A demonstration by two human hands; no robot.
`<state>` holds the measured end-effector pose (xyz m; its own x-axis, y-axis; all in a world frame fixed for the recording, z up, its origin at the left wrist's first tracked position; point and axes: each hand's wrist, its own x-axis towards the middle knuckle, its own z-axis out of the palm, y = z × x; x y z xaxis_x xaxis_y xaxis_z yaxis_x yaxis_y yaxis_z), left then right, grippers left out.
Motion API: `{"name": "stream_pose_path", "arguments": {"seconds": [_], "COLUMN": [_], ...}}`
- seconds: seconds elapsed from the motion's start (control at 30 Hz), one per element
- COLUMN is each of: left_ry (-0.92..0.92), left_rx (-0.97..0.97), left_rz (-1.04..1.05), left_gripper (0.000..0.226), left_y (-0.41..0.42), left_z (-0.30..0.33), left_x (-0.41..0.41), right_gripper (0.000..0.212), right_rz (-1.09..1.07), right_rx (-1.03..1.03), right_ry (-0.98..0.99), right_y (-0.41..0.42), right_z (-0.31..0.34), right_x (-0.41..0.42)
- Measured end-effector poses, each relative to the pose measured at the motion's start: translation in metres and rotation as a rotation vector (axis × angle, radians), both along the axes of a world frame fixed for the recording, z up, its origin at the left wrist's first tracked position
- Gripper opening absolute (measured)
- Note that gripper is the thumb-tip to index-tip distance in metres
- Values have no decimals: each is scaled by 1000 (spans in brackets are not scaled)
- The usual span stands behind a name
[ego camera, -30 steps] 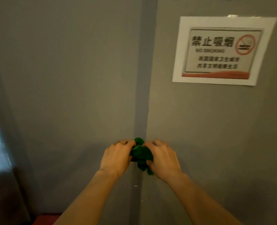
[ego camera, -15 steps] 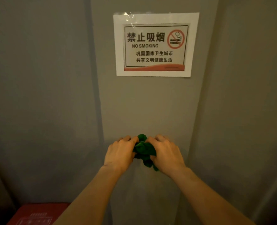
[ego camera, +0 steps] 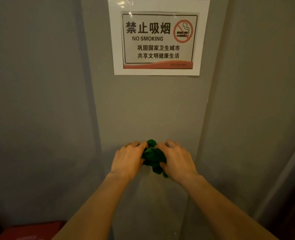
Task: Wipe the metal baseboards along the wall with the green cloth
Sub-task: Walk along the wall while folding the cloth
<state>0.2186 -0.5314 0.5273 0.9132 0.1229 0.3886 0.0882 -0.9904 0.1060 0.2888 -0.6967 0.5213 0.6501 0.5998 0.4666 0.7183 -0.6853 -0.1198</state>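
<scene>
Both hands are meeting at lower centre of frame, bunching the green cloth [ego camera: 153, 157] between them. Left hand [ego camera: 128, 160] is curling its fingers [ego camera: 134, 144] onto the cloth's left side, gripping it. Right hand [ego camera: 176, 161] is clamping the cloth from the right, fingers bent over, w/ a bit of fabric hanging out under the palm. Cloth is crumpled into a wad, mostly hidden by the hands; can't tell if it's touching the grey wall [ego camera: 152, 108] behind or just held in front. Both forearms are coming up from the bottom edge, bare. No-smoking sign [ego camera: 159, 38] is sitting upper centre of frame on the wall panel, taped at top, well above the hands. Red box [ego camera: 30, 230] is showing at lower left corner, partly cut off by frame edge. No baseboard is showing in this view.
</scene>
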Motion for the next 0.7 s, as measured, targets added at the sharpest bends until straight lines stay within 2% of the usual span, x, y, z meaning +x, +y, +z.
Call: {"name": "stream_pose_path", "arguments": {"seconds": [0.2,0.4,0.7], "left_ry": [21,92,190], "left_rx": [-18,-33,-92], "left_rz": [-24,-14,24], "left_gripper": [35,35,38], "left_y": [22,19,1], "left_z": [-20,-61,-158], "left_x": [9,11,21], "right_gripper": [51,51,52], "right_rz": [-29,-31,17], "right_rx": [-21,-59,-128], "right_ry": [23,102,196], "right_y": [20,20,2], "right_z": [-15,-57,-147], "right_x": [3,5,20]}}
